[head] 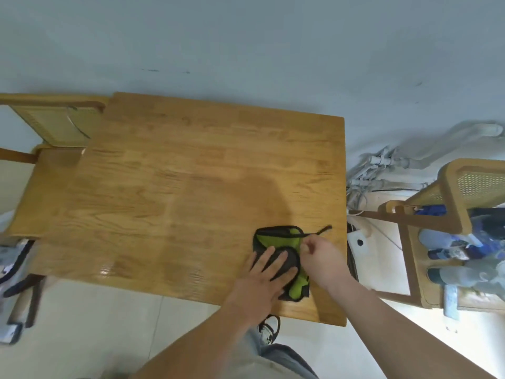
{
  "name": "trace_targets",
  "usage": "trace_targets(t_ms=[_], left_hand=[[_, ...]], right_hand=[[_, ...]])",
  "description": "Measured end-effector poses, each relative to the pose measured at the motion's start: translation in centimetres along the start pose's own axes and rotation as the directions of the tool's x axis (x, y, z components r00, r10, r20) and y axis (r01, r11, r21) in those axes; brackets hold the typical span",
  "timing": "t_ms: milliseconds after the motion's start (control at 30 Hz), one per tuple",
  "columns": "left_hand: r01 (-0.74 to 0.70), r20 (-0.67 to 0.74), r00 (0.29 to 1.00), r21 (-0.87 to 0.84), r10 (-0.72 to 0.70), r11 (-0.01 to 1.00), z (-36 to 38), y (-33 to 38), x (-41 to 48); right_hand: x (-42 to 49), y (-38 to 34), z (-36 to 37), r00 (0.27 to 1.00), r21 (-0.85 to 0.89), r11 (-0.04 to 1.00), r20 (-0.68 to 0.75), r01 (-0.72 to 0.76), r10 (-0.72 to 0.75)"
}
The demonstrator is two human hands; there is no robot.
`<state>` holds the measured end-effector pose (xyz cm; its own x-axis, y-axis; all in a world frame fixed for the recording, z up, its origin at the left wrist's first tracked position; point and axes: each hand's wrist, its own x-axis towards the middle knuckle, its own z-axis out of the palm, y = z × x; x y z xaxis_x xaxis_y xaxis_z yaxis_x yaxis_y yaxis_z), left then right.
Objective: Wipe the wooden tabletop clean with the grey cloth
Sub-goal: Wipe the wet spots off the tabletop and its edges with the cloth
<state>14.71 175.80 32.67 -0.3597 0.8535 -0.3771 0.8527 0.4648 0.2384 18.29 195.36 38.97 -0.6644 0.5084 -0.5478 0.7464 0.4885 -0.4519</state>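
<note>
— Where's the cloth?

— At four o'clock on the wooden worktop (175, 170): grey cloth (284, 258), green inside. My left hand (263, 272) lies open and flat on it; my right hand (321, 254) pinches its dark cord (317, 233).

— Any label?

— None I can read.

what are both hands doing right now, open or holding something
Left hand: open, lying flat with fingers spread on the grey cloth.
Right hand: fingers pinched together at the cloth's upper right edge, by its dark loop.
</note>
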Motion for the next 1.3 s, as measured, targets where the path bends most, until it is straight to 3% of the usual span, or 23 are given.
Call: trace_targets(t_ms=[67,167,267,333,367,400,467,533,633,733,833,900,967,1033,1100,1200,1267,1300], left_hand=[[0.017,-0.037,0.999,0.019,-0.017,1.0,-0.1,-3.1,-2.0],[0.283,-0.075,0.956,-0.016,-0.283,0.959,-0.5,-9.2,-5.9],[0.609,-0.036,0.783,-0.155,-0.62,0.778,-0.4,-12.2,-8.3],[0.715,0.008,0.672,-0.263,-0.74,0.647,-0.1,-11.0,-7.4],[0.731,0.015,0.651,-0.282,-0.759,0.622,-0.1,-9.6,-6.6],[0.72,0.014,0.666,-0.275,-0.746,0.637,0.0,-8.0,-5.7],[0.615,0.004,0.777,-0.223,-0.63,0.757,0.3,-5.3,-4.5],[0.404,0.006,0.913,-0.155,-0.408,0.901,0.6,-4.6,-4.7],[0.141,-0.044,0.989,-0.065,-0.144,0.988,0.4,-9.0,-7.1],[0.083,-0.033,0.996,0.022,-0.082,0.996,-0.2,-16.9,-11.0],[0.259,-0.077,0.963,0.02,-0.257,0.966,-0.2,-25.2,-15.8],[0.414,-0.1,0.905,-0.028,-0.414,0.91,-0.4,-29.1,-17.9],[0.537,-0.073,0.833,-0.128,-0.548,0.834,-0.9,-30.1,-17.4],[0.574,-0.05,0.805,-0.181,-0.59,0.799,-1.8,-28.4,-15.4],[0.478,-0.071,0.867,-0.161,-0.494,0.863,-2.3,-25.9,-13.4],[0.121,-0.028,0.992,-0.061,-0.123,0.991,-3.3,-25.8,-11.4],[-0.023,-0.012,1.0,0.045,0.023,0.999,-4.6,-28.2,-9.6],[-0.018,-0.011,1.0,0.07,0.019,0.997,-5.1,-29.3,-8.5]], right_hand=[[-0.6,-0.5,0.7,0.999,0.017,1.0,0.027,0.019,-0.019],[-1.7,-1.5,2.2,0.995,0.065,0.996,0.082,0.055,-0.06],[-2.8,-2.5,3.8,0.991,0.075,0.994,0.109,0.075,-0.083],[-3.4,-3.2,4.7,0.989,0.076,0.994,0.117,0.08,-0.089],[-3.6,-3.5,5.0,0.989,0.087,0.994,0.119,0.073,-0.083],[-3.7,-3.8,5.3,0.99,0.098,0.993,0.119,0.062,-0.074],[-3.7,-4.6,5.6,0.992,0.093,0.994,0.11,0.055,-0.065],[-3.4,-5.6,5.9,0.995,0.064,0.997,0.094,0.04,-0.046],[-2.5,-8.2,7.2,0.997,0.006,1.0,0.077,0.022,-0.022],[-1.7,-12.2,9.5,0.998,0.008,1.0,0.069,0.004,-0.005],[-1.2,-17.0,12.7,0.995,0.023,0.999,0.098,0.024,-0.026],[-0.9,-20.0,14.7,0.993,0.022,0.998,0.109,0.052,-0.055],[-0.6,-22.1,16.0,0.993,0.007,0.997,0.092,0.075,-0.076],[-0.3,-23.4,16.4,0.995,-0.005,0.997,0.073,0.073,-0.073],[0.0,-23.6,15.9,0.997,-0.003,0.998,0.044,0.057,-0.057],[0.7,-22.6,14.1,0.999,-0.013,0.999,0.013,0.039,-0.039],[1.5,-21.2,12.7,1.0,-0.009,1.0,-0.006,0.017,-0.017],[1.9,-20.4,12.0,1.0,-0.018,1.0,-0.015,0.005,-0.005]])
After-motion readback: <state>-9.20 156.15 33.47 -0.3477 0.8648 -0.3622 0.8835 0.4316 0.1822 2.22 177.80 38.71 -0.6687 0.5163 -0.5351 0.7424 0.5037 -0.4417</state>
